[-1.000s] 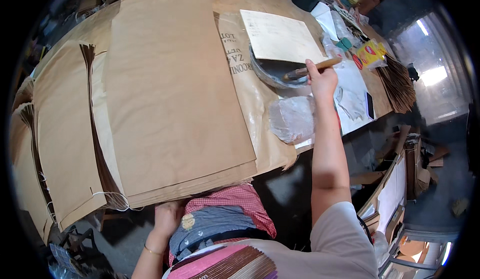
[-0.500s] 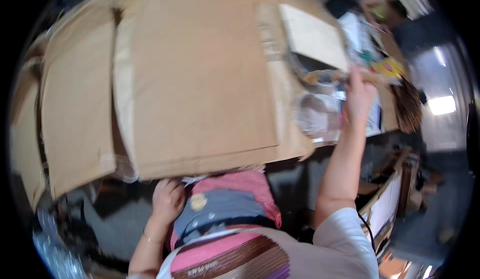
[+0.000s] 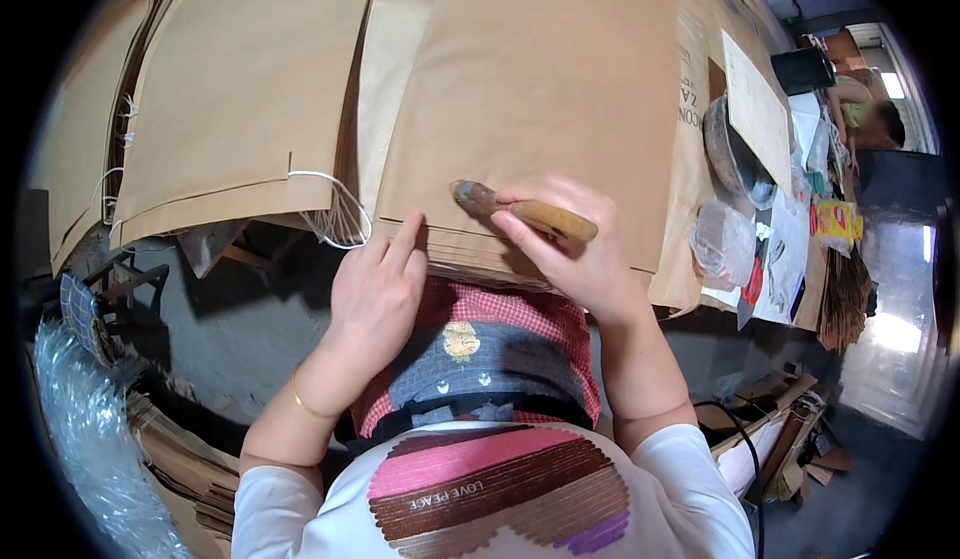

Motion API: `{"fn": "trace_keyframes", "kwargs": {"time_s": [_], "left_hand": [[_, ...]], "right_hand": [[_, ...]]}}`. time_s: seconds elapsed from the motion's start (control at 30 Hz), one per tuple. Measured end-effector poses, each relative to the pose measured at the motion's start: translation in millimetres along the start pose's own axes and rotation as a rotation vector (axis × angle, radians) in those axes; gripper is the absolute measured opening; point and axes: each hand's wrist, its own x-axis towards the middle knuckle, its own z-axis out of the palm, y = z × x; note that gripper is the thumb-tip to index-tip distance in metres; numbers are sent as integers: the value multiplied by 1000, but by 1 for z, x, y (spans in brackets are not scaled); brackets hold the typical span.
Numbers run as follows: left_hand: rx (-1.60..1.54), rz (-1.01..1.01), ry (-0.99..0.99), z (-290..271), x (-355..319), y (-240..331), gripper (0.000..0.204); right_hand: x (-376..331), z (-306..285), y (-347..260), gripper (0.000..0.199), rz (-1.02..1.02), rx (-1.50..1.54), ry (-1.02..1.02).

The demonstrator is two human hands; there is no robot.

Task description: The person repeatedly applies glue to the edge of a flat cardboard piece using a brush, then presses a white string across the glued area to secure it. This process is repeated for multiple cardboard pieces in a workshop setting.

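A stack of brown kraft paper bags or sheets [image 3: 540, 69] lies in front of me, its layered near edge facing my body. My left hand [image 3: 375, 284] rests at that edge, left of centre, with the index finger stretched over the paper and the other fingers bent. It holds nothing that I can see. My right hand [image 3: 575, 244] is closed around a short wooden-handled brush [image 3: 545, 219]. The brush's blunt grey-brown end points left and sits low over the top sheet; whether it touches the paper, I cannot tell.
More brown paper stacks [image 3: 250, 79] with white string [image 3: 340, 209] lie at left. To the right are a dark bowl [image 3: 735, 149] partly under a white board [image 3: 755, 99], a clear plastic tub [image 3: 722, 244] and a yellow packet [image 3: 838, 221]. Another person [image 3: 870, 119] is at far right.
My right hand has come from the bowl area at right to the stack's near edge, bringing the brush. My left hand has risen from beside my lap onto the paper edge.
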Motion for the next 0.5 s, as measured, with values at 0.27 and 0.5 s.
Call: {"fn": "trace_keyframes", "kwargs": {"time_s": [0.27,0.5], "left_hand": [[-10,-17,-50,15,8,-6,12],[-46,-41,-106,14,10,-2,14]], "right_hand": [[1,19,-5,11,167,197,102],[-34,-34,30,11,423,9,266]]}}
